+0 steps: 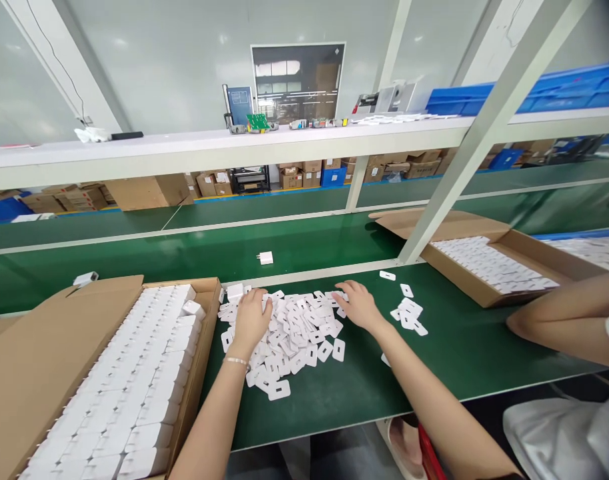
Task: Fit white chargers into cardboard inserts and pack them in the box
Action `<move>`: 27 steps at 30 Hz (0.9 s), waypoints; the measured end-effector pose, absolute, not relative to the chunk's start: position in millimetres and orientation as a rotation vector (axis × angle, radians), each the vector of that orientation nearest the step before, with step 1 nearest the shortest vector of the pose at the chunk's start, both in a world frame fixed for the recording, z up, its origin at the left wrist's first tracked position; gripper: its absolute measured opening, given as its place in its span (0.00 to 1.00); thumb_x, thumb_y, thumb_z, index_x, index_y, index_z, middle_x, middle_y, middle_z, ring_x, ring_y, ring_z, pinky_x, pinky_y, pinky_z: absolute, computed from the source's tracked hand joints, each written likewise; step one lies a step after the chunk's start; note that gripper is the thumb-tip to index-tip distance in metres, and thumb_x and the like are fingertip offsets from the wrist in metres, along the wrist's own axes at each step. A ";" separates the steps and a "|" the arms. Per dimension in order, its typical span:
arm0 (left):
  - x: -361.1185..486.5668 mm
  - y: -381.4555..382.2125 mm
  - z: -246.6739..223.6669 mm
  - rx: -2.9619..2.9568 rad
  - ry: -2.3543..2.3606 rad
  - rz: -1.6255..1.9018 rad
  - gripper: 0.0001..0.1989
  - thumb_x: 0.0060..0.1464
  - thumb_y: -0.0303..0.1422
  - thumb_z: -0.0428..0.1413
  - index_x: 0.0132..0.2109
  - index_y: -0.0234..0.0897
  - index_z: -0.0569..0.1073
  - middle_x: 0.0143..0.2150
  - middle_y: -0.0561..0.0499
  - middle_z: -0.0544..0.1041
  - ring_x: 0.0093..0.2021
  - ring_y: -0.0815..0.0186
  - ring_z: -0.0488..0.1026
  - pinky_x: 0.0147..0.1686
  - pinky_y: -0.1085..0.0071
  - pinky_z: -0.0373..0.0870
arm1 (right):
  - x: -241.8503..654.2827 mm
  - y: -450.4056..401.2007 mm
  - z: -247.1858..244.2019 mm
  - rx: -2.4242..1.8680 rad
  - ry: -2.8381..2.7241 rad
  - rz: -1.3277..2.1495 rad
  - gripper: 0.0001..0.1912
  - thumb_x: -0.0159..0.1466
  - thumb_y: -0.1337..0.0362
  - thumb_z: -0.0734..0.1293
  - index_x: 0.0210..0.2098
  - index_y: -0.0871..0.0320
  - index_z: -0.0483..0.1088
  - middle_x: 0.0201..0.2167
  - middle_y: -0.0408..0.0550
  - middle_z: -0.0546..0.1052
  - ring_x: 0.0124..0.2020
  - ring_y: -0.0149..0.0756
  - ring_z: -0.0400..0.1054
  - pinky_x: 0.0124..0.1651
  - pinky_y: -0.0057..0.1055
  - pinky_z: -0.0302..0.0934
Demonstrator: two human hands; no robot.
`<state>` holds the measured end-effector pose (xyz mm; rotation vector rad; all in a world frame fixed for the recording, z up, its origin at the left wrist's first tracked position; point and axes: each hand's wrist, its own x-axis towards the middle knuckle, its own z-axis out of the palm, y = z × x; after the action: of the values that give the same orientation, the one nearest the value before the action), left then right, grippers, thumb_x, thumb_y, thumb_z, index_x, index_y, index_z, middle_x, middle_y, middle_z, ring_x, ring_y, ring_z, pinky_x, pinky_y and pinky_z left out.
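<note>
A loose pile of flat white plates with small slots (297, 327) lies on the green table (334, 400). My left hand (253, 317) rests on the pile's left side, fingers apart, nothing seen gripped. At the pile's right edge is my right hand (357, 303), its fingers spread and bent over the plates. White charger bodies (234, 291) sit just beyond my left hand. Left of the pile, an open cardboard box (212, 313) holds rows of white chargers (129, 373). Several more plates (409, 313) lie right of my right hand.
One white charger (266, 258) lies on the green conveyor (314, 243) behind the table rail. At the right stands another open box (464, 280) of white parts, beside a person's arm (569, 320). A slanted post (444, 193) rises behind the table, and a shelf (184, 150) crosses above.
</note>
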<state>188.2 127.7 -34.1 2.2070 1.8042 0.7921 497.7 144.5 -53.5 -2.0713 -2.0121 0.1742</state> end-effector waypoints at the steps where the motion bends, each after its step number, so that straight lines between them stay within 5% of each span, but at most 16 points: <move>1: 188.6 141.9 -33.5 2.218 1.759 0.734 0.20 0.69 0.38 0.45 0.58 0.36 0.74 0.61 0.39 0.76 0.63 0.51 0.71 0.67 0.52 0.63 | 488.3 149.0 -56.2 -2.067 -2.011 0.195 0.24 0.76 0.52 0.53 0.64 0.52 0.68 0.68 0.55 0.67 0.69 0.51 0.57 0.66 0.48 0.54; 12: 193.1 160.6 -61.2 2.312 1.621 0.504 0.25 0.70 0.46 0.43 0.58 0.40 0.78 0.63 0.45 0.77 0.65 0.49 0.70 0.67 0.47 0.59 | 444.5 141.9 -85.7 -1.914 -2.060 0.307 0.29 0.75 0.49 0.54 0.68 0.54 0.66 0.73 0.55 0.61 0.75 0.55 0.50 0.73 0.58 0.42; 17: 188.9 153.3 -64.4 2.318 1.591 0.527 0.24 0.72 0.45 0.41 0.55 0.42 0.79 0.60 0.48 0.79 0.62 0.54 0.72 0.67 0.51 0.61 | 444.7 139.0 -85.6 -1.863 -2.035 0.292 0.26 0.76 0.53 0.53 0.63 0.56 0.71 0.69 0.56 0.67 0.72 0.54 0.55 0.72 0.57 0.45; 21: 197.8 160.9 -48.3 2.336 1.676 0.589 0.23 0.72 0.43 0.41 0.54 0.41 0.78 0.57 0.45 0.79 0.59 0.54 0.73 0.63 0.52 0.64 | 447.3 144.1 -83.7 -1.812 -1.991 0.277 0.22 0.75 0.65 0.53 0.58 0.56 0.74 0.63 0.55 0.74 0.67 0.49 0.64 0.71 0.55 0.48; 27: 259.1 248.4 -12.9 2.438 1.831 0.572 0.17 0.68 0.34 0.48 0.59 0.38 0.73 0.60 0.40 0.73 0.63 0.50 0.67 0.62 0.53 0.63 | 459.5 152.1 -84.0 -1.727 -1.893 0.271 0.21 0.67 0.73 0.60 0.56 0.58 0.74 0.54 0.55 0.79 0.58 0.49 0.70 0.65 0.49 0.57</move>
<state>259.1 248.4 -12.9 2.4384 1.8315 0.5716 459.5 152.1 -84.0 -1.7266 -1.8931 0.2715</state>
